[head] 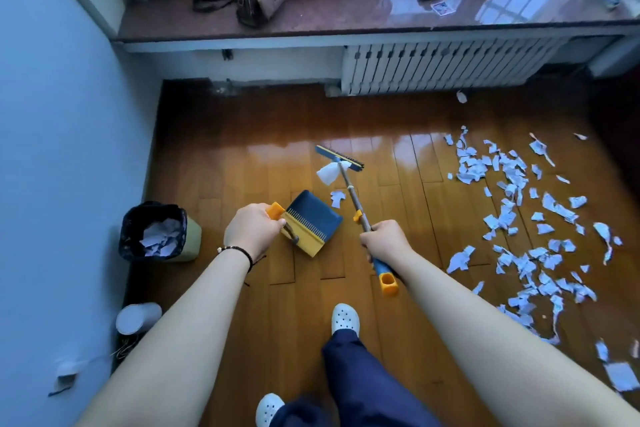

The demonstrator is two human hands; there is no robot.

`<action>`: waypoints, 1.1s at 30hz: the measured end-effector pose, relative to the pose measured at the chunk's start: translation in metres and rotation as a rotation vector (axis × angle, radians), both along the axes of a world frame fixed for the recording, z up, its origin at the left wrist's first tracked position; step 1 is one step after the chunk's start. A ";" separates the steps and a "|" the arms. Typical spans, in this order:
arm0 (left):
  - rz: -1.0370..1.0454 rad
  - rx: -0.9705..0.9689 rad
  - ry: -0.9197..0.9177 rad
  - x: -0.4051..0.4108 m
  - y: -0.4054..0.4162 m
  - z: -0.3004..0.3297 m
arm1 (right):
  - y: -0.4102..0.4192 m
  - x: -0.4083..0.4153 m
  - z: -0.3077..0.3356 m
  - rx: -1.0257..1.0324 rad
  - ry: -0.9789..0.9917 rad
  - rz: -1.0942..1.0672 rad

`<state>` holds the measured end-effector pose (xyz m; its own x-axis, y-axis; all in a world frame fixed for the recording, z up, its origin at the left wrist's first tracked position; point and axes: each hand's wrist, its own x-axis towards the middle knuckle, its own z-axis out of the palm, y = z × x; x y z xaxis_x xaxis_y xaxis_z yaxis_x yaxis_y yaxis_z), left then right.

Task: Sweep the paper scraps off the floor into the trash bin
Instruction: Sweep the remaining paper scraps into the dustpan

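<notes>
Fingers: left hand (254, 230) curled round the orange grip of the dustpan (310, 224); right hand (384, 241) wrapped round the broom handle (356, 206), just above its blue and orange end
Dustpan: centre of the frame, navy pan with a yellow comb edge, mouth turned toward the upper right; whether resting on the floor or held just off it, cannot tell
Broom head (341, 157): above centre, flat brush on the wooden floor (242, 149), with a large white scrap (327, 173) lying against it
Stray scrap (337, 198): between broom head and dustpan mouth, just beside the pan
Paper scraps (519, 218): main scatter over the right half of the frame, well apart from the dustpan, running down to the lower right corner
Trash bin (157, 232): left of centre, by the blue wall, black liner, torn paper already inside
Step in hand: likely gathering the two scraps near the pan; bulk of the mess not yet swept, so task judged early to middling
Next move calls for: short pull of the brush toward the pan mouth, pan edge kept flat to the boards so paper slides in rather than under; afterwards a reach to the right for the large pile, then a tip into the bin at left
</notes>
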<state>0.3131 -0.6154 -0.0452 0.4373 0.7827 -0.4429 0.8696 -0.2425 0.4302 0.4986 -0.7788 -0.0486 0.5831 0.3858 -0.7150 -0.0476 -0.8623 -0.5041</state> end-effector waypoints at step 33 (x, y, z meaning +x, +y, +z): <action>-0.090 -0.048 0.261 0.164 0.070 -0.028 | -0.004 0.118 -0.035 -0.130 0.443 -0.056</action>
<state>0.4768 -0.5453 -0.0728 0.3701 0.7215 -0.5852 0.9285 -0.3082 0.2073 0.6167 -0.7833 -0.0839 0.2275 0.2528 -0.9404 -0.2826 -0.9070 -0.3122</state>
